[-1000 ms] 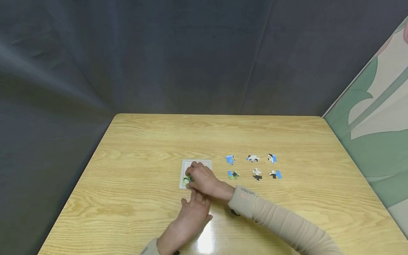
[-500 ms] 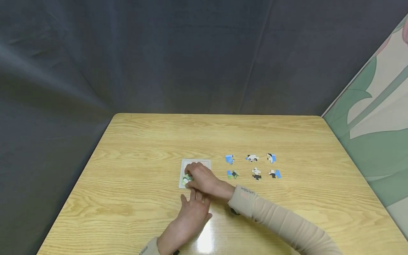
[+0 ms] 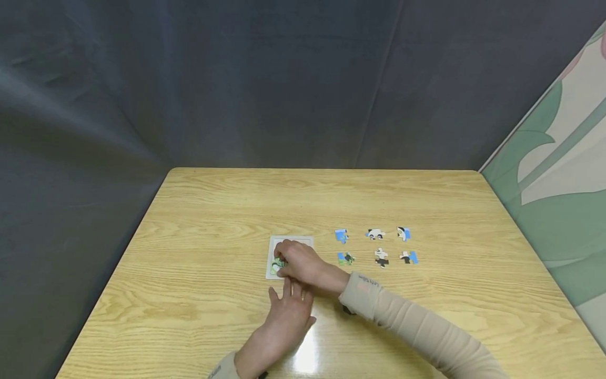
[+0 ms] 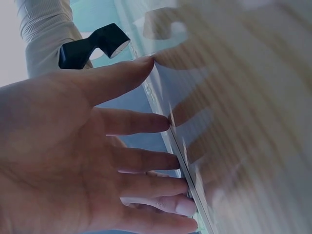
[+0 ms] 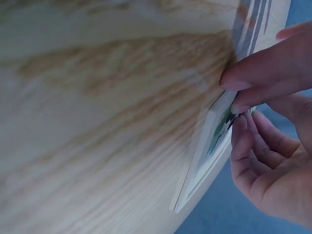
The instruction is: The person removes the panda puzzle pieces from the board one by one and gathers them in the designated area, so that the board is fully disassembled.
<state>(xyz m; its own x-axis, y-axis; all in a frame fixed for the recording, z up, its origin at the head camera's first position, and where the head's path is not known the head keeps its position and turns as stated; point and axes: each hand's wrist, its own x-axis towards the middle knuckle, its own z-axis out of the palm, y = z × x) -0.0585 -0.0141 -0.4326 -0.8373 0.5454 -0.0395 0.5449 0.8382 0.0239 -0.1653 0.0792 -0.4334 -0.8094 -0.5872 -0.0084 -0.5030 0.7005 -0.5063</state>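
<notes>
My right hand (image 3: 302, 261) reaches over a pale square puzzle frame (image 3: 268, 263), its curled fingers and thumb pinching a small puzzle piece (image 5: 239, 115) close over the frame's lower left part. Green, white and black puzzle artwork (image 3: 276, 268) shows beside the thumb; the rest of the frame's inside is largely covered by this hand. Just in front of the frame, my left hand (image 3: 287, 317) rests with spread, straight fingers at its near edge, the fingertips partly under the right hand. In the left wrist view its fingers (image 4: 141, 159) meet the tabletop and the frame edge.
Right of the frame, loose puzzle pieces lie in two rows: a blue piece (image 3: 341, 235), a panda-face piece (image 3: 376, 233), a white-and-blue piece (image 3: 404, 233), a green-and-blue piece (image 3: 345, 258) and others. The wooden table (image 3: 213, 226) ends at a dark curtain (image 3: 284, 95).
Both hands stay almost in place. The right fingers shift only slightly over the frame, and the loose pieces lie as before.
</notes>
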